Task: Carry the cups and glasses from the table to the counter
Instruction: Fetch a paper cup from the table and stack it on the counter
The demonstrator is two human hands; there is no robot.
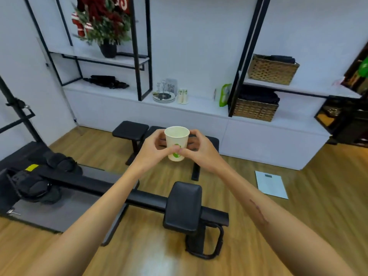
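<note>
Paper cup [177,143], upright in mid-air over the floor, looks light, thin-walled, crushable, so I'd keep pressure low on its lower wall where both hands, left hand [151,151] and right hand [199,151], pinch it, desk [201,108] well ahead.

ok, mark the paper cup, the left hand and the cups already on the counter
paper cup [177,138]: head view, upper wall below the rim.
left hand [153,150]: head view, back of the hand, fingers round the cup.
cups on the counter [182,96]: head view, side of the pale pair beside the plates.
</note>
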